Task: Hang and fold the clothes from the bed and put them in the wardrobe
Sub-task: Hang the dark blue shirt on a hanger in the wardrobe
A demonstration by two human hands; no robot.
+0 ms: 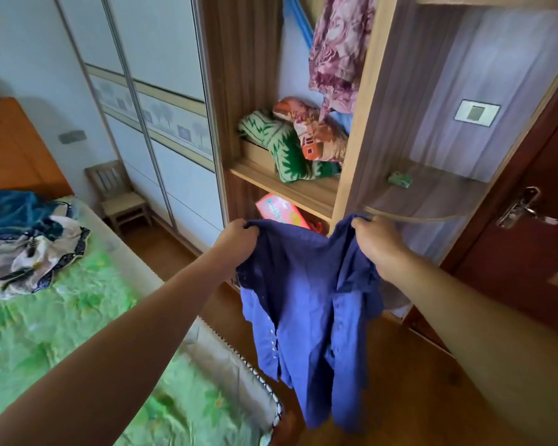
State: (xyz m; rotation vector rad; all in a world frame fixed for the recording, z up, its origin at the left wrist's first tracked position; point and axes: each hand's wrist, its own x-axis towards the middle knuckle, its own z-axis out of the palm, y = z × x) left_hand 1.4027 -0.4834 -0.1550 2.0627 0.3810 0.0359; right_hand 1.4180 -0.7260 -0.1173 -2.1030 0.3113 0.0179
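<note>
A dark blue shirt (306, 304) hangs in the air in front of the open wardrobe (287, 185). My left hand (236, 241) grips its upper left edge and my right hand (376, 241) grips its upper right edge, both fists closed on the cloth. The shirt droops down past the corner of the bed (62, 333). On the bed's far left lies a heap of clothes (26, 252), grey, white and teal. Inside the wardrobe a pink floral garment (339, 49) hangs above a shelf.
Rolled green and orange blankets (290, 140) fill the wardrobe shelf, with a red box (281, 214) below. Sliding wardrobe doors (161, 101) stand to the left, a small wooden chair (120, 194) beside the bed. A dark red door (529, 246) with a metal handle is at right.
</note>
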